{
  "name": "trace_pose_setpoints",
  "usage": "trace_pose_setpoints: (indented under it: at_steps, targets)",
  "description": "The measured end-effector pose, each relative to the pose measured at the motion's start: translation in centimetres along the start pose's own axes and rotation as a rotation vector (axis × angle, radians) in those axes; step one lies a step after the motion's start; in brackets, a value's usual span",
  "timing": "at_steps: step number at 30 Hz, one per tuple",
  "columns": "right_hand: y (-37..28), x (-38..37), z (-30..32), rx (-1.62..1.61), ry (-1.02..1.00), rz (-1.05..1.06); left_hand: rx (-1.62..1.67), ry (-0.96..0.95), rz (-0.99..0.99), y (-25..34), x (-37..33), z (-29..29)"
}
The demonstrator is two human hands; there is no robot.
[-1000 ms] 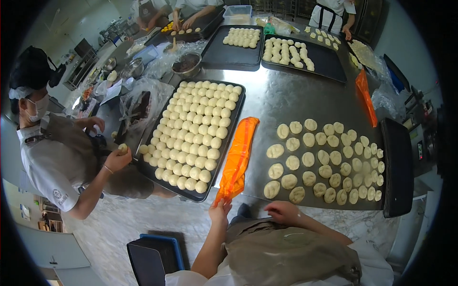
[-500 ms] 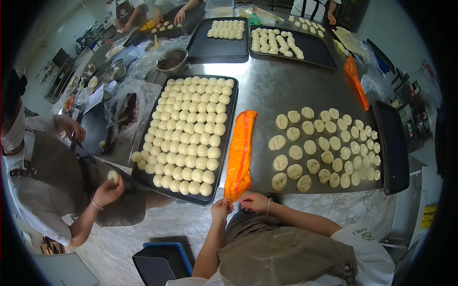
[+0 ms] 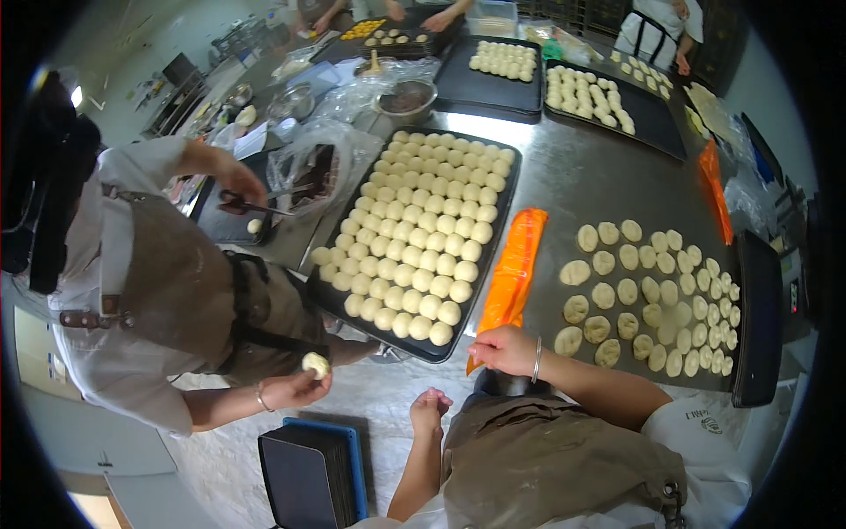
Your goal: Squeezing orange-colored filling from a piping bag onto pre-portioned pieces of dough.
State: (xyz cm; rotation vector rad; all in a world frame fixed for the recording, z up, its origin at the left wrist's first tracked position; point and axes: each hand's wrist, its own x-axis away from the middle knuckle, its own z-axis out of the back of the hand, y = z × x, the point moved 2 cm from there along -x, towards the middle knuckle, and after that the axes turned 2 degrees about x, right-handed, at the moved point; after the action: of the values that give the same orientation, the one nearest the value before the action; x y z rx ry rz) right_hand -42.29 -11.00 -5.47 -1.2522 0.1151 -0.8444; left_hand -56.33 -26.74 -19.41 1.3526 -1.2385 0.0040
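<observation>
Orange bag (image 3: pixel 514 275) in curled right fingers (image 3: pixel 490 345)

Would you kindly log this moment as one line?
right hand: at orange bag | left hand: apart from it | dough balls: on black tray

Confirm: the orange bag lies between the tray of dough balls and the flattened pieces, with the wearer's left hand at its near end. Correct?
No, the head view shows the right hand at the near end of the orange bag; the left hand is off it.
</observation>
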Motion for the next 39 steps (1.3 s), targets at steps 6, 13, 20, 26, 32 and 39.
trace_pose_setpoints:
  at_steps: [6,13,20,26,32,39]
  targets:
    - [-2.0,-2.0,1.5,-0.189,0.489,0.386,0.269,-0.139,0.064,3.7,2.6,1.2]
    - [-4.9,-2.7,5.2,-0.204,0.580,0.460,0.323,0.078,-0.370,12.5,0.7,-1.9]
    - [4.2,1.3,4.8,-0.234,0.673,0.212,-0.305,-0.016,0.000,3.3,0.0,-2.1]
    - [9.5,6.1,2.5,-0.434,0.532,0.002,-0.824,-0.173,-0.200,-2.3,-3.4,-4.9]
    - [11.9,8.4,1.1,-0.377,0.554,0.046,-0.942,-0.172,-0.237,-2.3,-3.8,-5.7]
    - [12.5,8.7,-0.1,-0.281,0.490,0.025,-0.810,-0.192,-0.029,-1.6,-3.0,-6.1]
